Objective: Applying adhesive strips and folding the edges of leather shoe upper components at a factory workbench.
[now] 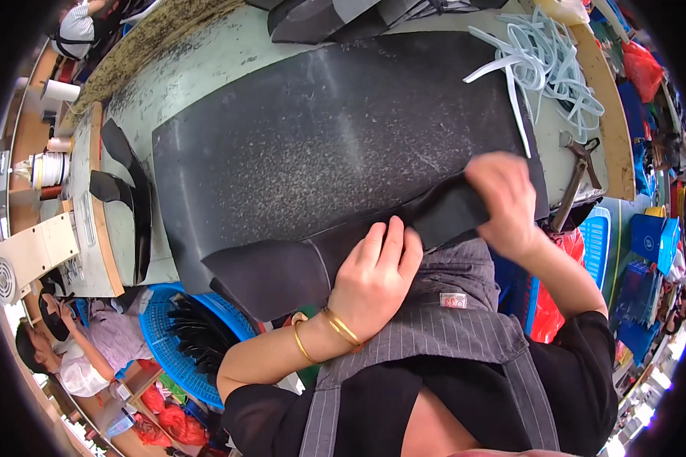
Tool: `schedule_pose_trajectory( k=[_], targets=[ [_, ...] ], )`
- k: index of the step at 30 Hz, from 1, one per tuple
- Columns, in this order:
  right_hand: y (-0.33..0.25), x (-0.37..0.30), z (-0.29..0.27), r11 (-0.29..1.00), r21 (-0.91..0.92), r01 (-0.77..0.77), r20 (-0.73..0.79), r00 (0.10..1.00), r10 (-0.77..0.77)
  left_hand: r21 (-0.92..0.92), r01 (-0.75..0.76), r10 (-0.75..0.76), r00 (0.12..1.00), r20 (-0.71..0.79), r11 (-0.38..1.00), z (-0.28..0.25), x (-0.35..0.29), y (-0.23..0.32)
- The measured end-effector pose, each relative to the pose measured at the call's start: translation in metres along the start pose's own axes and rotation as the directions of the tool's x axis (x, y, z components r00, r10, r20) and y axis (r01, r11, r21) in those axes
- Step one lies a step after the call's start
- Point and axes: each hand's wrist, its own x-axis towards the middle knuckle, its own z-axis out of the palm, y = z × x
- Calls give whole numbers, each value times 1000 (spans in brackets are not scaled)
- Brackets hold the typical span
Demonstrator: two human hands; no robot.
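Note:
A long black sheet-material piece point(274, 276) with a stitched seam lies along the near edge of a worn black mat point(297, 145). My left hand point(375, 276) rests on its middle with fingers stretched out, pressing it down. At the piece's right part, my right hand point(503, 202) is closed around the raised edge; its fingers are slightly blurred. Part of the piece is hidden beneath the two hands.
Pale blue strips point(549, 65) are heaped at the far right, above a hammer point(573, 186). More black pieces point(328, 19) lie at the back; others point(133, 194) curl at left. A blue basket point(156, 327) holds black pieces. Another person point(91, 346) sits at lower left.

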Motion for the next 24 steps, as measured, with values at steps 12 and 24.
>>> schedule_pose_trajectory(
  k=[12, 24],
  targets=[
    [29, 17, -11, 940, 338, -35, 336, 938, -87, -339, 281, -302, 953, -9, 898, 17, 31, 25],
    [15, -11, 5, 867, 424, -260, 176, 963, 203, -596, 452, -569, 822, -10, 664, 21, 46, 10]
  ],
)
